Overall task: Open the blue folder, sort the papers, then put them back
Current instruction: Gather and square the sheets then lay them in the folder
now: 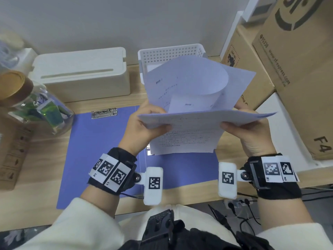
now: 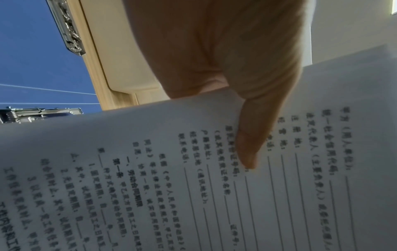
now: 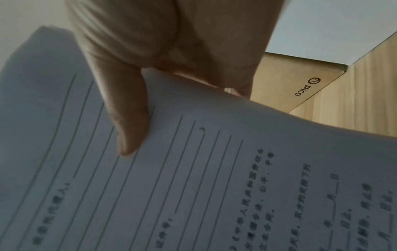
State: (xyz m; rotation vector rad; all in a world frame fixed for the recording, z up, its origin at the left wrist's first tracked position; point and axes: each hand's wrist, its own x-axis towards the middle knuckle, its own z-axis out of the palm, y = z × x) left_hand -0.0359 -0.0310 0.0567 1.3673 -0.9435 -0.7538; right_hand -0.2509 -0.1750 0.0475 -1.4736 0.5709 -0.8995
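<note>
Jar (image 1: 36, 103): far left of both grips, on the desk (image 1: 45, 159), brown lid, green packets inside — seen only in the head view.
Storage box (image 1: 81, 73): cream, behind the folder, left of the left hand's grip.
Blue folder (image 1: 93, 150): lies open and flat on the desk below the held sheets; one metal clip (image 1: 104, 112) at its far edge. The left wrist view (image 2: 32, 51) shows a second clip at the spine, mostly hidden in the head view.
Left hand (image 1: 146, 127): pinches the left edge of the papers, thumb on top, fingers curled under.
Papers (image 1: 189, 127): held above the folder between the two grips; upper sheets curl up and back — a curl only the head view shows. Both wrist views give the printed lines close up (image 2: 236, 195).
Basket (image 1: 171, 53): white, perforated, behind the raised sheets.
Right hand (image 1: 250, 130): grips the right edge, thumb on top, fingers beneath.
Cardboard boxes (image 1: 297, 69): right of the right grip; the right wrist view reads "PICO" on one.
</note>
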